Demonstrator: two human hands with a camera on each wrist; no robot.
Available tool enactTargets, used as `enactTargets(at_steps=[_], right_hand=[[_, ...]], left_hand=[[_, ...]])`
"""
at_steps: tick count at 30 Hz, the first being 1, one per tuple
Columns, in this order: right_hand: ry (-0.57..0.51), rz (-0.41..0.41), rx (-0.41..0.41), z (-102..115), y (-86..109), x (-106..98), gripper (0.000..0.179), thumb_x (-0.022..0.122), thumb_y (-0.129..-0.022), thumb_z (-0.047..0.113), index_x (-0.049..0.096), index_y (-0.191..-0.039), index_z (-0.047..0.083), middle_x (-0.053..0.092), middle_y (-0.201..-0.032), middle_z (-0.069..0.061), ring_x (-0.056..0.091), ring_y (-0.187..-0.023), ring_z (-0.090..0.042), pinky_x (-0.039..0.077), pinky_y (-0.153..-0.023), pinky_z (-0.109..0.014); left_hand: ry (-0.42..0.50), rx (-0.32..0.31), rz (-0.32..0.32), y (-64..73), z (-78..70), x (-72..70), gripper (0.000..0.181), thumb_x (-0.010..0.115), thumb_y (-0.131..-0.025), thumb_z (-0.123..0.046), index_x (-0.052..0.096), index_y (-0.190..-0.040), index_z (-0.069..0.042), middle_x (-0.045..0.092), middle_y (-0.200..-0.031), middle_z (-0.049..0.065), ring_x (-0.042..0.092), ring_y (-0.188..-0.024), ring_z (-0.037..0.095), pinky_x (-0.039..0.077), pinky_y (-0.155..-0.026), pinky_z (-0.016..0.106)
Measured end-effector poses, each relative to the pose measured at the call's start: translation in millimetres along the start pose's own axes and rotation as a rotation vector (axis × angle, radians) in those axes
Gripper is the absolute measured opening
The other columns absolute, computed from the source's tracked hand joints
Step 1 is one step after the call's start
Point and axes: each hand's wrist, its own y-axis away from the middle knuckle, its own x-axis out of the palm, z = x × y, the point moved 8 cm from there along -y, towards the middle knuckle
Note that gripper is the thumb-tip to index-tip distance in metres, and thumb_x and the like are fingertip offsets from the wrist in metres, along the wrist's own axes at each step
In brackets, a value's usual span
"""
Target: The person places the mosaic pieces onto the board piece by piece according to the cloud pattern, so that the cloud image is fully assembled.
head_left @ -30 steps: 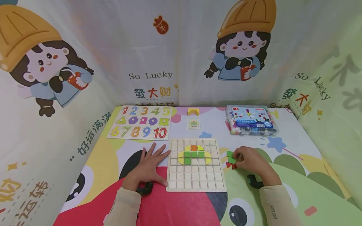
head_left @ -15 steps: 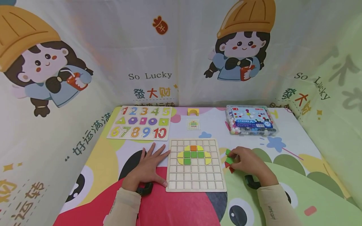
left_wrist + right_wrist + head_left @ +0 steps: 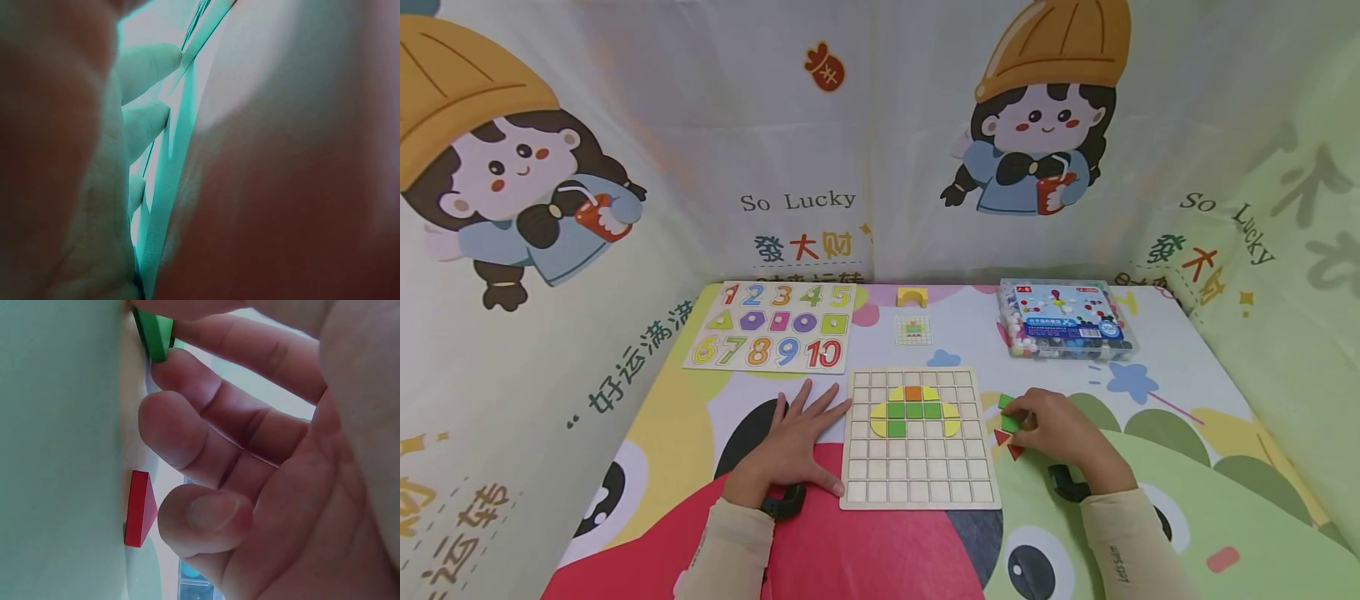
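A wooden grid board (image 3: pixel 917 493) lies in the middle of the head view, bearing several green, yellow and orange tiles. My left hand (image 3: pixel 790 442) rests beside its left edge with the fingers spread; fingertips and thumb touch that edge. To the right of the board, my right hand (image 3: pixel 1060 429) pinches a green square tile (image 3: pixel 1009 424) between thumb and fingers. In the right wrist view the green tile (image 3: pixel 156 337) is partly hidden by the thumb. Another green tile (image 3: pixel 1005 402) lies just behind it. Two red triangle tiles (image 3: pixel 1002 437) lie in front of it.
A number puzzle board (image 3: pixel 767 325) lies at the back left. A small pattern card (image 3: pixel 913 331) and a yellow arch block (image 3: pixel 913 297) are behind the grid board. At the back right stands a clear box (image 3: pixel 1067 321) of small parts.
My right hand has shifted slightly left, moving the green tiles a little. The red triangles have slid left and spread somewhat apart. My left hand has stayed in place.
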Motion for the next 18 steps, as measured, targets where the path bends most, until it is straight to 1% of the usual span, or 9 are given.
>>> enactTargets(at_steps=[8, 14, 18], right_hand=[[0.003, -0.036, -0.054, 8, 2.8, -6, 0.026, 0.082, -0.082, 0.008, 0.081, -0.108, 0.012, 0.065, -0.095, 0.002, 0.054, -0.080, -0.011, 0.048, -0.068, -0.028], [0.025, -0.044, -0.115, 19, 0.4, -4, 0.024, 0.086, -0.085, 0.016, 0.081, -0.109, 0.014, 0.065, -0.095, 0.005, 0.055, -0.081, -0.007, 0.051, -0.074, -0.029], [0.012, -0.020, -0.147, 29, -2.9, 2, 0.025, 0.080, -0.084, 0.013, 0.079, -0.109, 0.015, 0.062, -0.093, 0.006, 0.057, -0.069, 0.001, 0.051, -0.074, -0.026]], left_hand=[[0.005, 0.006, -0.007, -0.3, -0.7, -1.3, 0.129, 0.095, -0.056, -0.068, 0.037, -0.166, -0.032, 0.020, -0.179, 0.000, 0.000, -0.166, 0.043, -0.005, -0.126, 0.076], [0.009, -0.001, -0.002, -0.3, -0.9, -1.4, 0.128, 0.095, -0.056, -0.067, 0.038, -0.165, -0.032, 0.021, -0.179, 0.001, 0.000, -0.166, 0.043, -0.005, -0.126, 0.076], [0.006, -0.006, 0.002, -0.5, 0.3, -0.6, 0.128, 0.095, -0.056, -0.067, 0.038, -0.165, -0.032, 0.022, -0.178, 0.001, 0.000, -0.166, 0.043, -0.005, -0.126, 0.076]])
